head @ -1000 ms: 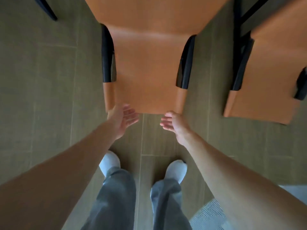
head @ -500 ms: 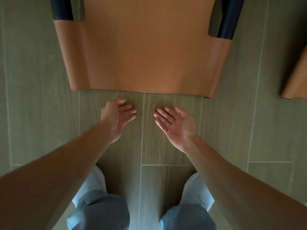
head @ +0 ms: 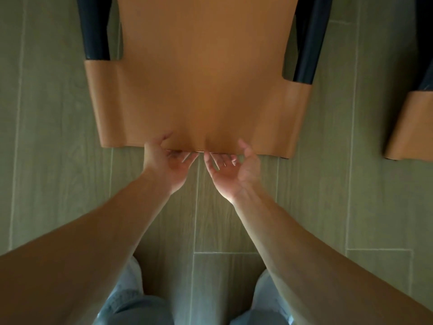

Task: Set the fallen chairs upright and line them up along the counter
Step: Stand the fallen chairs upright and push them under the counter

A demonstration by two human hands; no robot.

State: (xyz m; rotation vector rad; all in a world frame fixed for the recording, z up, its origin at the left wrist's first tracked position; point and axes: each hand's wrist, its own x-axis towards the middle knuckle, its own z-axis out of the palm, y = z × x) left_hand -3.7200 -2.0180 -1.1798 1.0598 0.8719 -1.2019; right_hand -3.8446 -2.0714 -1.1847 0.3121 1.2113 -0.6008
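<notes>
Chair (head: pixel 201 85) flat on floor (head: pixel 46 184); left hand (head: pixel 167 163) and right hand (head: pixel 234 168) palms-up, fingers loosely spread at its near edge (no grip); second chair (head: pixel 412 127) at 3 o'clock.

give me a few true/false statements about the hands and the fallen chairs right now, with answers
1. Both hands are at the near edge of the orange chair's backrest. True: the left hand and right hand are palm-up at the edge of the orange chair, fingers at or slipping under it.
2. The chair is standing upright. False: it lies back-down on the floor.
3. A second chair shows at the right edge. True: part of the second chair lies there.
4. The right hand grips a black chair leg. False: it is at the backrest edge, away from the black leg.
5. The two chairs touch. False: a strip of floor separates them.
</notes>
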